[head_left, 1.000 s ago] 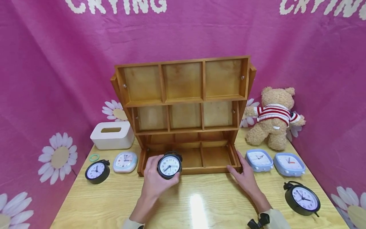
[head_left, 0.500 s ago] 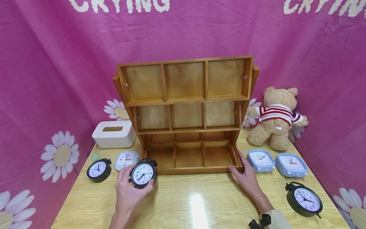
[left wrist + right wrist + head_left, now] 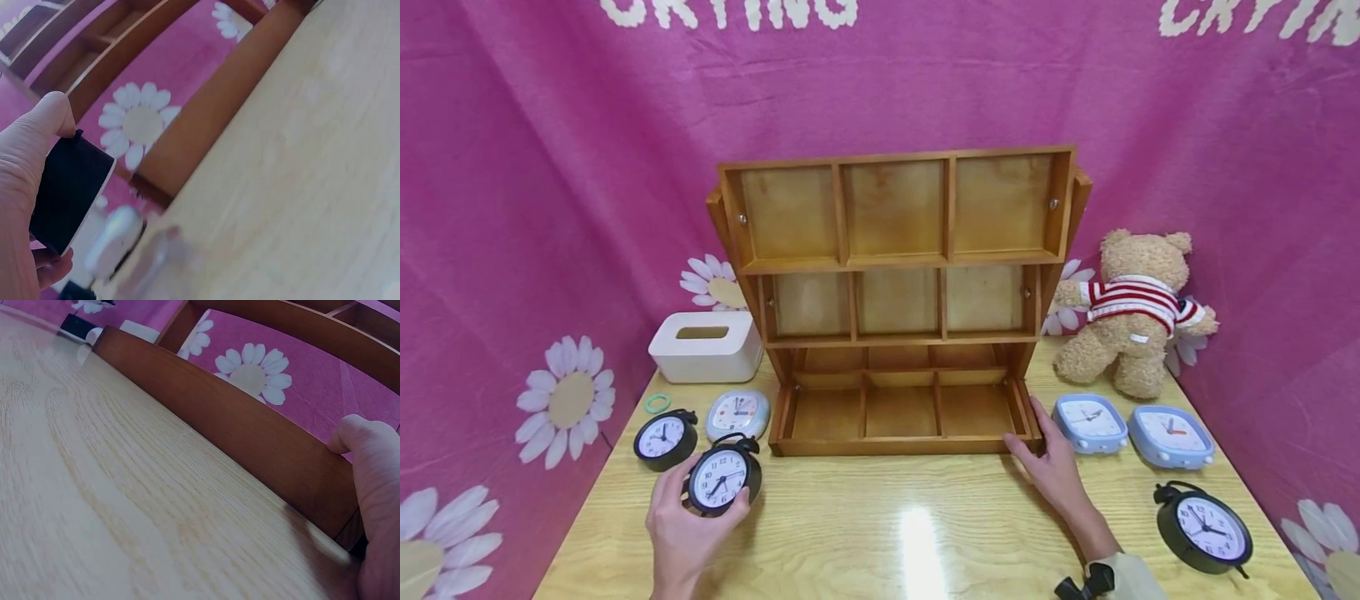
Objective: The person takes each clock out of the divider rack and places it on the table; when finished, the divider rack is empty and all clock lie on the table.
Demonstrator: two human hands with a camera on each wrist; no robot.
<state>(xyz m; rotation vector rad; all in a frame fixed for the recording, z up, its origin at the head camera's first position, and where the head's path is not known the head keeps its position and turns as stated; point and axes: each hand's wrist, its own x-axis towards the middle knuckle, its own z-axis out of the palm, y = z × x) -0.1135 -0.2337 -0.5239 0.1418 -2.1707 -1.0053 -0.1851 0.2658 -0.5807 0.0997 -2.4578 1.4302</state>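
My left hand [image 3: 683, 527] grips a black round alarm clock [image 3: 719, 480] by its sides, its white dial facing up toward the head camera. In the left wrist view, the thumb lies on the dark casing of this clock [image 3: 72, 194]. My right hand [image 3: 1054, 473] holds the front right corner of a tiered wooden shelf [image 3: 895, 447]. The right wrist view shows the thumb bent over the top edge of the shelf's front board [image 3: 250, 431]. Just behind the held clock are another black alarm clock [image 3: 664, 440] and a pale blue rounded clock [image 3: 737, 415].
A white tissue box [image 3: 706, 348] and a green ring [image 3: 657, 403] sit at the left. Two light blue clocks, one of them the nearer square clock [image 3: 1090, 422], a black alarm clock [image 3: 1204, 527] and a teddy bear [image 3: 1138, 308] occupy the right side.
My left hand has carried the black alarm clock leftward and toward me, from the shelf's lower left compartment to the table's left side. The right hand stays at the shelf corner.
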